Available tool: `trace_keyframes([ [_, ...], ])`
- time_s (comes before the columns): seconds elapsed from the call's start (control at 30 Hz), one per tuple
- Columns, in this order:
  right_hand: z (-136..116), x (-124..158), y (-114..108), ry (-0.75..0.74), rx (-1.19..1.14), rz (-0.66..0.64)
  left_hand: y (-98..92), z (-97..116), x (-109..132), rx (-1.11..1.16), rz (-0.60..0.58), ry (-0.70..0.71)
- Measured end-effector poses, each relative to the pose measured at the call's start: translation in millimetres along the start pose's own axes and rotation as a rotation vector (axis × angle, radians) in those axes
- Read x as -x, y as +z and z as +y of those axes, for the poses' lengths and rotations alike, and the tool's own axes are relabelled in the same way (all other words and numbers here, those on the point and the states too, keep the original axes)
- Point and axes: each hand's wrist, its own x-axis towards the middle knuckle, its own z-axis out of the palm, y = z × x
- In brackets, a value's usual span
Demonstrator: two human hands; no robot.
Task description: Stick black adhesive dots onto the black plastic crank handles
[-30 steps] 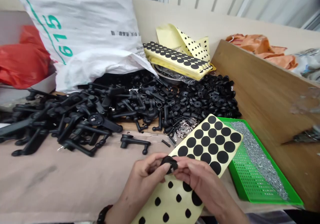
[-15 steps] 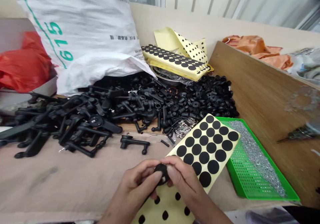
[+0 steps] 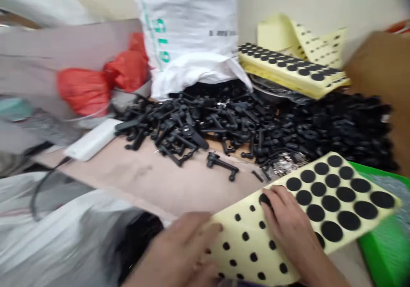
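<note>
Beige paper covers the desk (image 3: 137,184) I'm watching through the head camera, and the view is motion-blurred. At the far side stands a white woven sack with green print (image 3: 188,22), with a red plastic bag (image 3: 102,77) to its left. A crumpled grey-white plastic sheet (image 3: 64,227) lies at near left. Across the middle I see a heap of black plastic lever handles (image 3: 179,129), running right into a heap of round black plastic parts (image 3: 323,124). Beyond them is a stack of yellow backing sheets dotted with black pads (image 3: 288,65). A green perforated tray (image 3: 384,248) sits at near right, partly under a yellow backing sheet with round black rubber pads (image 3: 333,206). My left hand (image 3: 182,248) lies on that sheet's near-left edge, well apart from my right hand (image 3: 288,223), whose fingertips touch a small black pad (image 3: 264,200). Neither hand looks clamped, though I cannot tell whether the right is pinching that pad.
</note>
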Motion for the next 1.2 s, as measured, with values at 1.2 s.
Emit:
trace_keyframes([
  [1.2,-13,-9,-15,0.127,-0.217,-0.091,64.4,9,-91,-0.234,-0.192,0.124],
])
